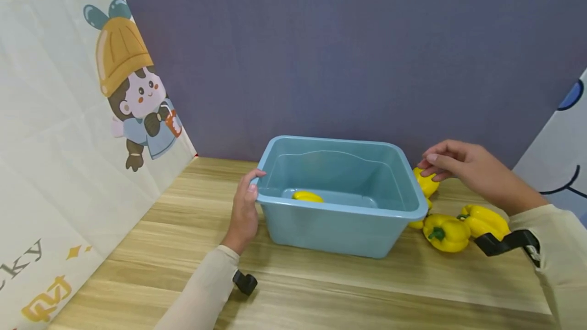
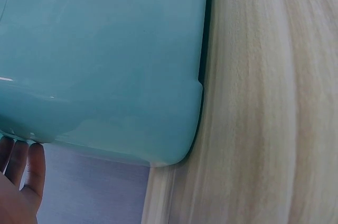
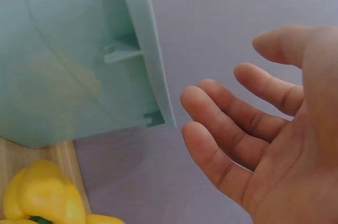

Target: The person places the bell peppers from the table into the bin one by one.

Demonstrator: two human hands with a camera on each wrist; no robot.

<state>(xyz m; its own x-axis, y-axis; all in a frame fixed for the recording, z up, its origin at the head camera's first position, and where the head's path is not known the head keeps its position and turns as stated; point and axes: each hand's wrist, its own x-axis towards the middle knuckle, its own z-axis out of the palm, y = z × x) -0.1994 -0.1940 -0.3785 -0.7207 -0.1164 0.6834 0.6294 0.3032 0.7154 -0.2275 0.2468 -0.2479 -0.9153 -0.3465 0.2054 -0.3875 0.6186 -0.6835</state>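
A light blue plastic bin (image 1: 330,230) stands on the wooden table, with one yellow piece (image 1: 308,196), likely a bell pepper, partly visible on its floor. My left hand (image 1: 245,213) holds the bin's left rim; in the left wrist view, its fingers (image 2: 35,168) meet the rim's underside. Off the bin's right side, my right hand (image 1: 458,159) hovers with loosely bent fingers and nothing in them. Below it sit several yellow bell peppers: one (image 1: 427,183) partly hidden by the fingers, one (image 1: 446,233) with a green stem facing me, another (image 1: 483,222) near the wrist.
A dark grey-purple panel (image 1: 321,55) rises behind the bin. On the left stands a white printed wall (image 1: 55,116) with a cartoon figure, and another white printed panel (image 1: 564,157) is at the right. The wood-grain table (image 1: 298,289) extends in front of the bin.
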